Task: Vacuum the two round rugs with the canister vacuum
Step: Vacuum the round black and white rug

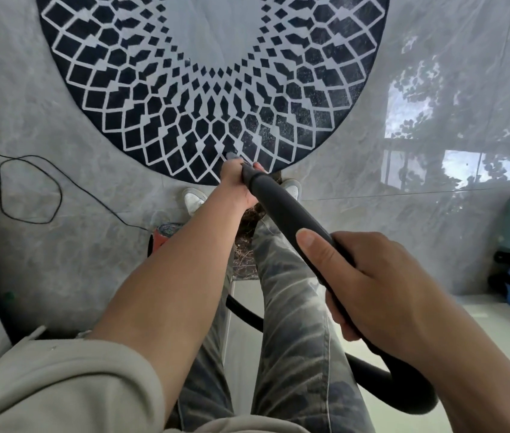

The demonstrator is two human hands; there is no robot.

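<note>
home interior: glossy grey marble-look floor tiles (403, 73), patterned round rug (141, 98), window reflection (428, 120) on floor.

Round navy/wht lattice rug (122, 89), flat, dark vac wand (285, 210), tip on near edge

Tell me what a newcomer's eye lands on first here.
The round rug with its dark-and-white lattice pattern fills the top of the view. Below it, a dark vacuum tube runs down the middle, gripped by the left hand near the rug's near edge and by the right hand lower right. A black cord loops on the floor at left.
</note>
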